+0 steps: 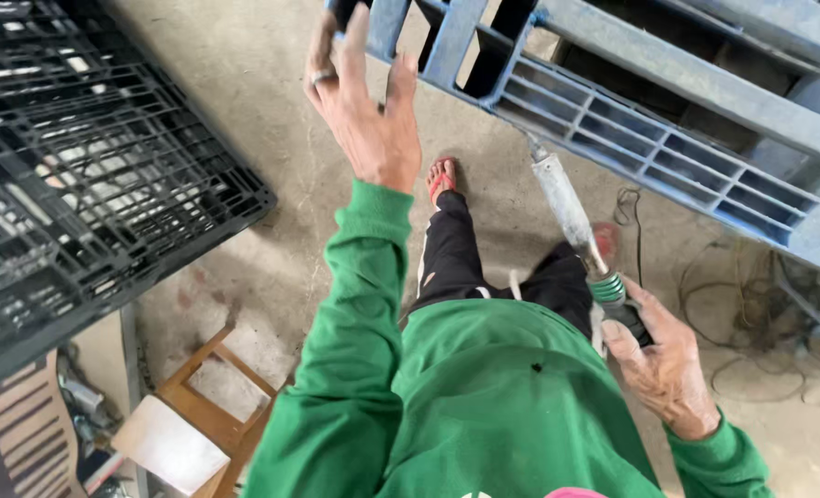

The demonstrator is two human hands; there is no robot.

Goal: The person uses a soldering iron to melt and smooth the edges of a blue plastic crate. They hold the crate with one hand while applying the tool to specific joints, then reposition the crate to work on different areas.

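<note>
At the top centre of the frame the left hand (364,101) reaches up with fingers spread apart, its fingertips at or just over the edge of the tilted blue plastic pallet (650,111), seemingly to steady it. At the lower right the right hand (664,364) is clamped on the grip of a metal-barrelled heat tool (571,212), angled up so its nozzle meets the pallet's ribbed edge. A black pallet (87,175) fills the upper left.
</note>
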